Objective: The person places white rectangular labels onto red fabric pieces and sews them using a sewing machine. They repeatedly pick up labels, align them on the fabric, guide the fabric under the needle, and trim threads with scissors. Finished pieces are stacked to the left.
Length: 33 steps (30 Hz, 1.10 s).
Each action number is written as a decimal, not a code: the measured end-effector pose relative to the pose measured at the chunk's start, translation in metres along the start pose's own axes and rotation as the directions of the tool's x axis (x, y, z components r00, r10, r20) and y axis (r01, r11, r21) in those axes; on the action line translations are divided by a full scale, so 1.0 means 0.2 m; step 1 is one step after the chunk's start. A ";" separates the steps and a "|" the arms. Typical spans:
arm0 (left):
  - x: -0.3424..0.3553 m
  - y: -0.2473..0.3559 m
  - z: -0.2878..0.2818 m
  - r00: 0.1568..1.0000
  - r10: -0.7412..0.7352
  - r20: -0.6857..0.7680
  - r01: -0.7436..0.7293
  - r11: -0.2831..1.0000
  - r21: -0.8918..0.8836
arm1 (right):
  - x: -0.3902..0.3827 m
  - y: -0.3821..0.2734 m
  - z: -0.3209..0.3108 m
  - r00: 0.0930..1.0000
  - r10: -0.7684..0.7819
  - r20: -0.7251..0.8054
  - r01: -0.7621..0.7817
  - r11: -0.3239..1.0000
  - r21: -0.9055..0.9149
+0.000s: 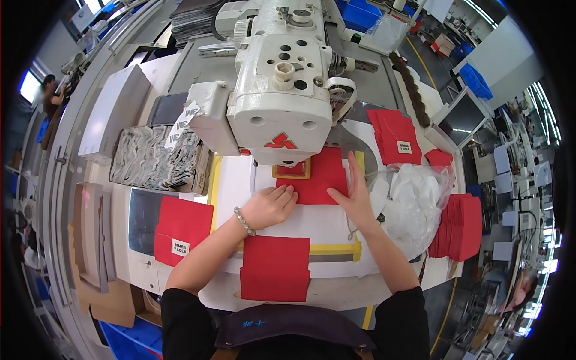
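White box [111,117] at left; open carton [91,240] nearer; blue crate [476,82] upper right; co-worker [52,101] far left.

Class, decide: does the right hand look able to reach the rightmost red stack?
Probably yes, though not straight across: the plastic bag lies between the right hand and the red stack.

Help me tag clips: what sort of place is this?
Probably a sewing workshop: a bulky white sewing machine, a flat red fabric-like sheet partly beneath, and a stack of red rectangular pieces.
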<state>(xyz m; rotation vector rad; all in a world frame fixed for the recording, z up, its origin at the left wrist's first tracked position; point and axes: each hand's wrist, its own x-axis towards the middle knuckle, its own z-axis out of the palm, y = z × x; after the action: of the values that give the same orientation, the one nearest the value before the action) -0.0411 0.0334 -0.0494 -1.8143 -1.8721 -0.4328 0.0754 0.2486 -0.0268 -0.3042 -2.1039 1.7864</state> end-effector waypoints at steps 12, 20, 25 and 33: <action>-0.08 -0.11 -0.02 0.966 -0.257 0.033 0.252 0.961 0.117 | 0.00 0.04 0.03 0.901 -0.248 0.356 0.412 0.748 -0.521; -0.10 -0.06 -0.19 0.841 -0.511 0.176 0.526 0.849 -0.046 | -0.04 0.03 0.06 0.878 -0.294 0.378 0.476 0.623 -0.621; -0.13 -0.05 -0.20 0.821 -0.543 0.176 0.561 0.825 -0.067 | -0.04 0.03 0.07 0.896 -0.256 0.363 0.438 0.647 -0.624; -0.16 -0.06 -0.18 0.799 -0.583 0.148 0.599 0.794 -0.103 | -0.04 0.04 0.07 0.882 -0.288 0.373 0.468 0.626 -0.624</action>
<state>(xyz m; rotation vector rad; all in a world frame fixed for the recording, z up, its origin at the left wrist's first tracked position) -0.0492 -0.0137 -0.0365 -1.3050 -2.5419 -0.7130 0.0753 0.2336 -0.0369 0.1946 -2.7016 0.7368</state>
